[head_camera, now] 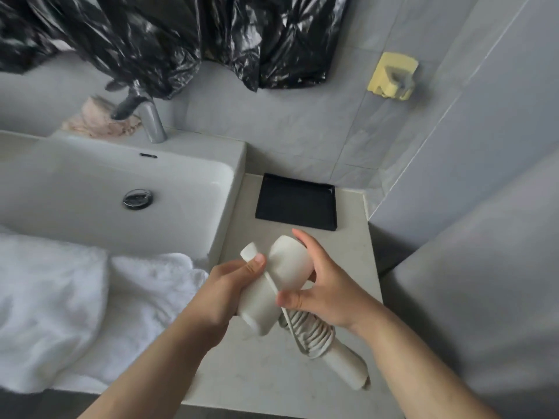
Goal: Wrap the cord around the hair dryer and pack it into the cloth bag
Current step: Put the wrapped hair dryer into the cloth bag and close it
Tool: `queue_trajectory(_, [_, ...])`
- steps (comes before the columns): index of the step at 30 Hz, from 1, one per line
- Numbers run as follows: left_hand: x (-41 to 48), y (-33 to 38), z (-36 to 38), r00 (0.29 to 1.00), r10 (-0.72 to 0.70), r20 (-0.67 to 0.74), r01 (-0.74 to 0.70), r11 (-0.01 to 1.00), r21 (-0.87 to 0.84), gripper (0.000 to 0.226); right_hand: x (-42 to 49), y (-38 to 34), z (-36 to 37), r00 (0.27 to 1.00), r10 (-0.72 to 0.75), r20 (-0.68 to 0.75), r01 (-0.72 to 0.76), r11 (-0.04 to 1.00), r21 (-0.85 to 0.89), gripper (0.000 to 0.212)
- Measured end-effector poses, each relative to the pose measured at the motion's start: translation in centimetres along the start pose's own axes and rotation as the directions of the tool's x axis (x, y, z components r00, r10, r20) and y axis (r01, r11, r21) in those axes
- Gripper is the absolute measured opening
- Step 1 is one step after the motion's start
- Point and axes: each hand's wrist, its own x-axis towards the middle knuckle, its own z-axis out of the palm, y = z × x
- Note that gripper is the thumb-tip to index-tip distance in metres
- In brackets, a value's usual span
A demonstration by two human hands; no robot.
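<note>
Hair dryer point(281, 282) gripped by both hands' fingers, cord point(311, 331) coiled on handle, above beige counter point(272, 373), sink point(121, 189) beside.

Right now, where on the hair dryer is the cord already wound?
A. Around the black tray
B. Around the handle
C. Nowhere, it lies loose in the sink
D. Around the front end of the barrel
B: the coils of the cord sit around the handle of the hair dryer, below the right hand, while the left hand holds the barrel.
</note>
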Motion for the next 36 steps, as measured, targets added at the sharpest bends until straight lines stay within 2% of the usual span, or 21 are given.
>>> queue_trajectory(2, [-1.0, 1.8, -0.5, 1.0, 0.003, -0.004, -0.003, 1.0, -0.005, 0.07, -0.2, -2.2, 0.8, 0.999, -0.002, -0.046, 0.003, 1.0, 0.021, 0.108])
queue_trajectory(6, [-2.3, 4.3, -1.6, 0.998, 0.006, -0.057, -0.004, 1.0, 0.022, 0.068, -0.2, -5.2, 2.7, 0.987, -0.022, -0.157, 0.049, 0.984, 0.171, 0.078])
queue_trajectory(10, [-3.2, 6.1, -2.8, 0.995, -0.024, -0.101, 0.024, 1.0, 0.002, 0.064, 0.0, -6.7, 4.3, 0.982, 0.003, -0.187, 0.052, 0.956, 0.29, 0.069])
queue_trajectory(14, [-3.8, 7.0, -4.0, 0.965, 0.058, -0.257, -0.096, 0.986, -0.138, 0.073, 1.1, -8.0, 4.9, 0.965, 0.068, -0.253, 0.051, 0.899, 0.434, 0.059])
queue_trajectory(16, [-4.1, 6.8, -4.0, 0.956, 0.106, -0.275, -0.166, 0.964, -0.209, 0.083, 1.8, -8.7, 5.1, 0.951, 0.099, -0.292, 0.064, 0.864, 0.5, 0.057])
queue_trajectory(19, [-5.2, 6.4, -2.8, 0.96, 0.163, -0.226, -0.222, 0.939, -0.264, 0.059, 2.6, -9.5, 5.5, 0.933, 0.153, -0.326, 0.062, 0.823, 0.564, 0.049])
queue_trajectory(21, [-5.2, 6.2, -2.4, 0.959, 0.196, -0.205, -0.239, 0.946, -0.217, 0.062, 3.1, -9.8, 5.7, 0.938, 0.179, -0.296, 0.023, 0.822, 0.57, 0.046])
queue_trajectory(24, [-4.8, 6.3, -2.8, 0.945, 0.22, -0.241, -0.269, 0.944, -0.192, 0.07, 3.7, -10.3, 5.0, 0.959, 0.174, -0.224, -0.035, 0.856, 0.515, 0.055])
queue_trajectory(30, [-5.2, 7.8, -3.7, 0.92, 0.236, -0.312, -0.266, 0.962, -0.058, 0.08, 4.2, -12.0, 3.4, 0.993, 0.116, -0.034, -0.103, 0.957, 0.272, 0.07])
queue_trajectory(33, [-6.5, 8.2, -4.2, 0.899, 0.242, -0.366, -0.268, 0.963, -0.021, 0.075, 4.6, -12.1, 4.0, 0.992, 0.115, 0.048, -0.123, 0.958, 0.257, 0.068])
queue_trajectory(36, [-8.6, 8.2, -5.4, 0.879, 0.256, -0.403, -0.279, 0.96, 0.002, 0.066, 4.7, -12.7, 5.5, 0.978, 0.115, 0.175, -0.157, 0.956, 0.247, 0.081])
